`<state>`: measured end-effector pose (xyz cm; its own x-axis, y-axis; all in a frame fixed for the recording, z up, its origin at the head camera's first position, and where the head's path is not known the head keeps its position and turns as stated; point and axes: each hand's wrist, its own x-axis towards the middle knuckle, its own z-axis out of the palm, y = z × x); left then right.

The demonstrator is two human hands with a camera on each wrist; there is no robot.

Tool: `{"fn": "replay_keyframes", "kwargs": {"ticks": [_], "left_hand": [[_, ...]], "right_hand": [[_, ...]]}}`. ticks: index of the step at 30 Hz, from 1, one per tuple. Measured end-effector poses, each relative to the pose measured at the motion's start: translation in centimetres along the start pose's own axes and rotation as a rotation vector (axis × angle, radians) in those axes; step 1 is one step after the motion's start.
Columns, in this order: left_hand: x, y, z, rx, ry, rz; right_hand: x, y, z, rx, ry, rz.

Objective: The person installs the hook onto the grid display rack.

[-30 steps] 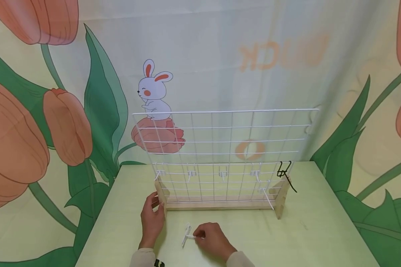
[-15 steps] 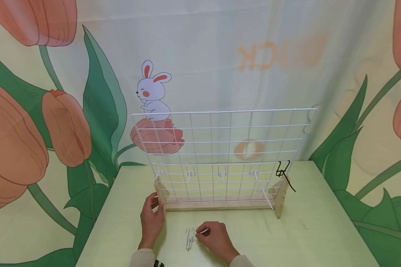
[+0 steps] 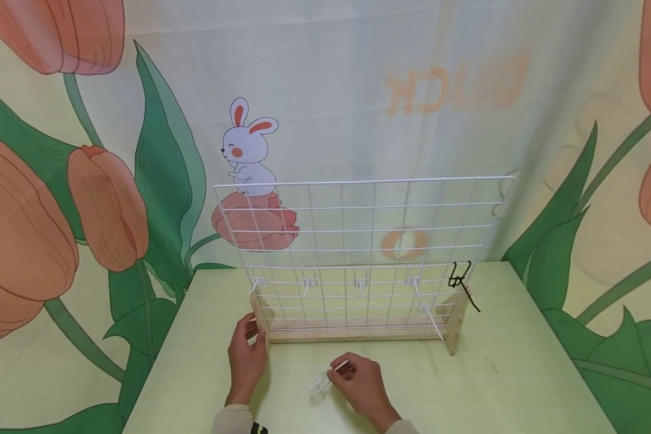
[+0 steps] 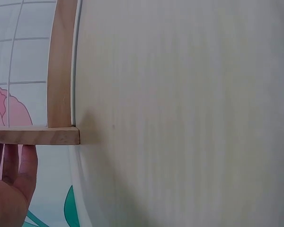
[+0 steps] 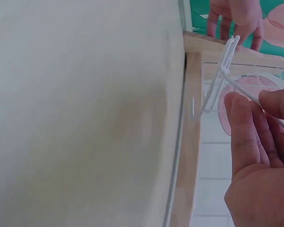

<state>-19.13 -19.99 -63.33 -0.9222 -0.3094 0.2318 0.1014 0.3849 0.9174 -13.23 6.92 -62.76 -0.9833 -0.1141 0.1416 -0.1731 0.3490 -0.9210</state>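
A white wire grid rack [image 3: 358, 248] stands upright in a wooden base. My left hand [image 3: 248, 355] holds the left wooden end piece [image 4: 42, 136] of that base, thumb on one side and fingers on the other. In front of the rack, my right hand [image 3: 362, 386] pinches a white wire hook [image 5: 224, 71] by its straight prong. The hook's double-wire back points away from the fingers, tilted, above the table in the right wrist view. Part of the prong is hidden by the thumb and fingers [image 5: 241, 127].
Several short white hooks [image 3: 361, 282] hang in a row on the grid. A longer white hook [image 3: 434, 322] sits lower right, and a black hook [image 3: 458, 281] hangs at the right end. A printed curtain [image 3: 325, 90] hangs behind the pale table [image 3: 521, 374].
My right hand has turned the white hook and shifted slightly right and toward the rack, so the hook's back now slants. The left hand stays on the base's end piece.
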Motion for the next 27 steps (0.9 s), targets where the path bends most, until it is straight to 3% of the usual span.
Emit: {"fn": "replay_keyframes", "kwargs": {"ticks": [19, 27], "left_hand": [[-0.1, -0.1, 0.1, 0.003, -0.007, -0.009], [-0.1, -0.1, 0.1, 0.010, 0.010, -0.002]], "right_hand": [[0.5, -3.9, -4.2, 0.025, 0.179, -0.205], [0.5, -5.9, -6.5, 0.031, 0.237, -0.358]]}}
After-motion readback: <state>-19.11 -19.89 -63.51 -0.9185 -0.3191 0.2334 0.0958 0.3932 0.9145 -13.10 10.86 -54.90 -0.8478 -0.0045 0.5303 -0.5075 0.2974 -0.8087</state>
